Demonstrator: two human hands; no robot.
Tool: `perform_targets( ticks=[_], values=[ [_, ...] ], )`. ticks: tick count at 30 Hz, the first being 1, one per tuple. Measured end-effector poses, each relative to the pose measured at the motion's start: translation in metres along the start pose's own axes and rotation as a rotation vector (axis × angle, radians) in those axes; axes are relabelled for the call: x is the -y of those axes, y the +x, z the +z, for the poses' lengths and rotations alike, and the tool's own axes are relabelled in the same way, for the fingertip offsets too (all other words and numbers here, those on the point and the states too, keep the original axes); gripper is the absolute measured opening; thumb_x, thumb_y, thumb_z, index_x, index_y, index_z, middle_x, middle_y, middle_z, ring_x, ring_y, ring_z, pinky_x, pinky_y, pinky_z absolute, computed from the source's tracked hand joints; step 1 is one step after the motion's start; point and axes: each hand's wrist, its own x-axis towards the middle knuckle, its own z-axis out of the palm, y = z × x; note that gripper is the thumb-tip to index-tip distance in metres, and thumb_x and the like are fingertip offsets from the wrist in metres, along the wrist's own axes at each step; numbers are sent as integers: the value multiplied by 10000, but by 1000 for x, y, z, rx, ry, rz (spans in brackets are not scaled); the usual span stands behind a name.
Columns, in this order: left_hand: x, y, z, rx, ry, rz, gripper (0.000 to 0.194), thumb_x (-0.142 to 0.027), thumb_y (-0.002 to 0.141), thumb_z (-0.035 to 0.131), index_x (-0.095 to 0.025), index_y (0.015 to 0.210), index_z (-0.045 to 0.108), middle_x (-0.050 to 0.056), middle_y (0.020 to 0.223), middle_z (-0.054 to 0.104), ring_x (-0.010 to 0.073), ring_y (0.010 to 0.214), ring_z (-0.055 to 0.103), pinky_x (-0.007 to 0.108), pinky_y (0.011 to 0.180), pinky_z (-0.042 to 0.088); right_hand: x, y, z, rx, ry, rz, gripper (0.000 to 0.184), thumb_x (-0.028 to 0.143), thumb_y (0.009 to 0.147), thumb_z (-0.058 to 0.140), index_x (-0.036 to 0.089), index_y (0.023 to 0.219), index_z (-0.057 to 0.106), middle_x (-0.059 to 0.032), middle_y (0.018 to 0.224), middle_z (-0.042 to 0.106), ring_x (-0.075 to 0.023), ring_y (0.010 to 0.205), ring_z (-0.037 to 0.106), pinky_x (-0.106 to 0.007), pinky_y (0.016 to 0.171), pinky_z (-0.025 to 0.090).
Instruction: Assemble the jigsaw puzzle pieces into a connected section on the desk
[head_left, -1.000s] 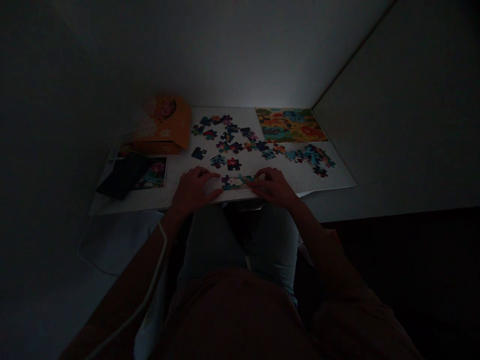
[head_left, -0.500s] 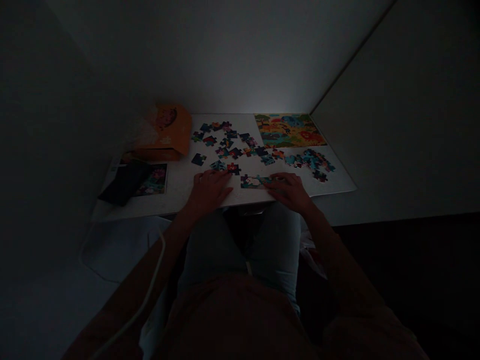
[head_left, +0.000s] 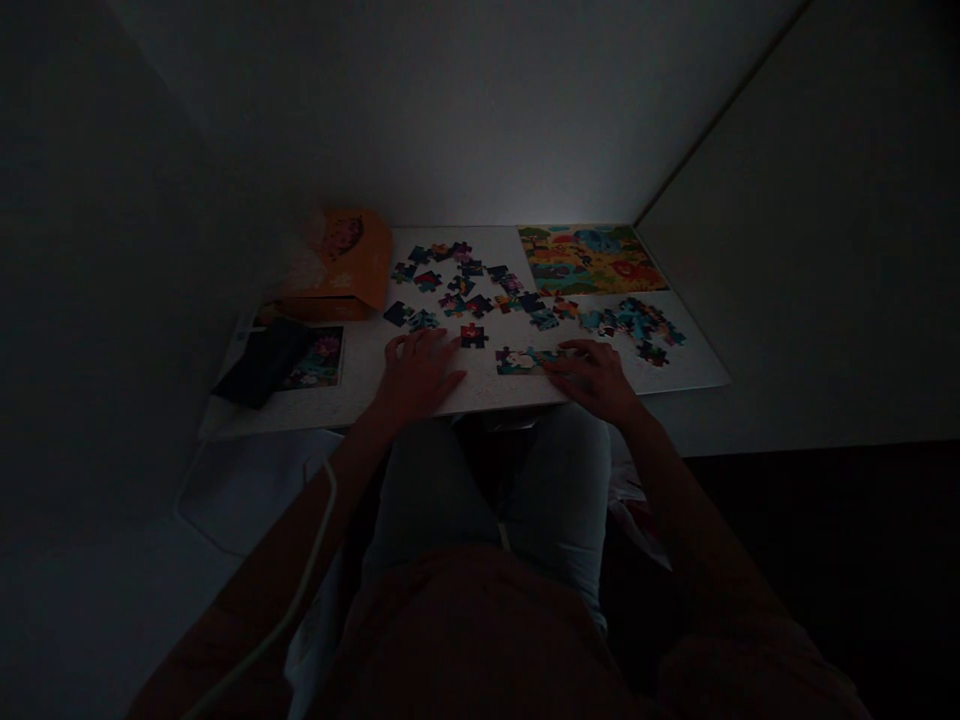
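My right hand (head_left: 592, 378) rests its fingers on the right end of a short strip of joined jigsaw pieces (head_left: 521, 361), pressing on it. My left hand (head_left: 418, 375) lies flat on the white board (head_left: 495, 394), holding nothing, with its fingers apart. Nearest to it is a loose dark piece with a red mark (head_left: 472, 336), just beyond the fingertips. Several other loose pieces (head_left: 457, 290) are scattered farther back, and a looser cluster of blue-toned pieces (head_left: 637, 325) lies to the right.
A colourful animal picture (head_left: 591, 259) lies at the back right. An orange box (head_left: 341, 268) stands at the back left, and a dark pouch (head_left: 262, 363) partly covers a small picture card (head_left: 319, 358). Walls close in behind and to the right; a white cable (head_left: 300, 580) runs along my left arm.
The joined strip has slid right under my right hand. My left hand has left the strip and moved away from it. The view has shifted slightly.
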Motion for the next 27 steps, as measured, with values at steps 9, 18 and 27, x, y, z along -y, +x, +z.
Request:
perform_targets(
  ticks=[9,18,27],
  values=[
    [-4,4,11,7,88,-58,757,-771,1148,393,-438,1802,577,118,1921,536,464,1773,454,772,1434,390,-5,22,-1,-178,72,-37,277,546,1161,694,475,1304,919,-155,1358,799,-437,1315,770,-777,1193,621],
    [-5,3,10,-58,36,-133,817,-755,1147,431,-298,1811,561,224,1853,582,476,1713,517,766,1395,448,-11,46,3,-147,108,84,219,500,1124,678,428,1170,880,-177,1261,798,-433,1198,799,-767,1108,680],
    [22,31,-21,-156,107,-408,688,-646,1170,465,-267,1715,646,232,1720,664,450,1610,584,642,1311,487,-7,44,6,-125,129,94,214,553,1128,672,428,1099,843,-176,1184,800,-447,1147,802,-751,1085,681]
  ],
)
